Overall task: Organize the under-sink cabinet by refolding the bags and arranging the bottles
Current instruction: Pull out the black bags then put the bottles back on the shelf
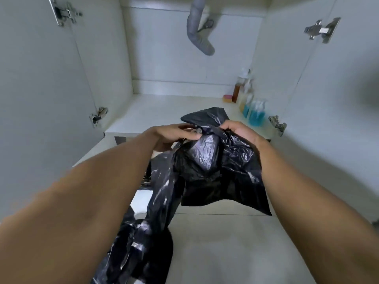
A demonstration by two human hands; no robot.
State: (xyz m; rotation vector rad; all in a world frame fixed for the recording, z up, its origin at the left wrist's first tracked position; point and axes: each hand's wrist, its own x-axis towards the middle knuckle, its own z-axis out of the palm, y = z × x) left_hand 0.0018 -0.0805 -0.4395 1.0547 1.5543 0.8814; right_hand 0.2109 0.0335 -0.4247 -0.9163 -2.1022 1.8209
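A crumpled black plastic bag (213, 160) hangs in front of the open under-sink cabinet, held up by both hands. My left hand (174, 136) pinches its top edge from the left. My right hand (240, 130) grips the bunched top from the right. More black bag plastic (141, 242) trails down to the floor at the lower left. Along the cabinet's right wall stands a row of bottles: blue-liquid spray bottles (255, 115) in front, a pale yellow bottle (244, 95) behind them, and an amber bottle (236, 91) at the back.
A pink-and-yellow sponge (227, 98) lies by the amber bottle. A grey drain hose (199, 31) hangs from the cabinet top. Both white doors (41, 89) stand open with metal hinges. The white cabinet floor (164, 107) stretches to the back wall; pale floor tiles lie below.
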